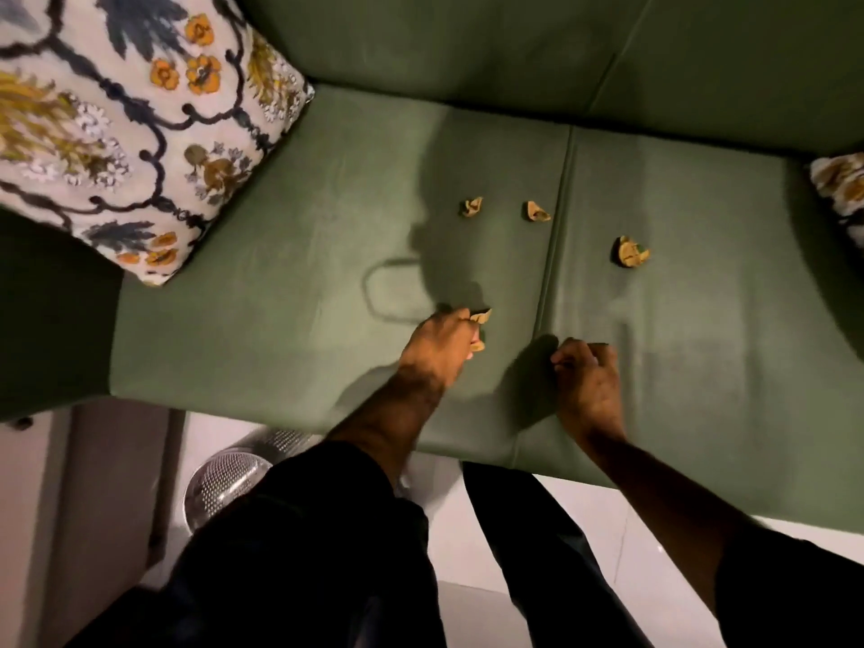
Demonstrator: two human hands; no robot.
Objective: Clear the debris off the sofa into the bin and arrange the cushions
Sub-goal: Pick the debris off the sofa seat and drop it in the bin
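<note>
Three crumpled tan scraps of debris lie on the green sofa seat [280, 282]: one [471, 206], a second [536, 211], and a third [629, 251] to the right of the seat seam. My left hand [442, 343] rests on the seat, fingers pinched on tan debris pieces [480, 316]. My right hand [586, 376] is curled into a fist near the front edge; whether it holds anything is hidden. A floral cushion [117, 119] leans in the sofa's left corner. Another patterned cushion [839, 189] peeks in at the right edge.
A perforated metal bin [224, 479] stands on the white floor below the sofa's front edge, partly hidden behind my left arm. My dark-trousered legs fill the lower middle of the view. The sofa's dark armrest [51, 320] is at the left.
</note>
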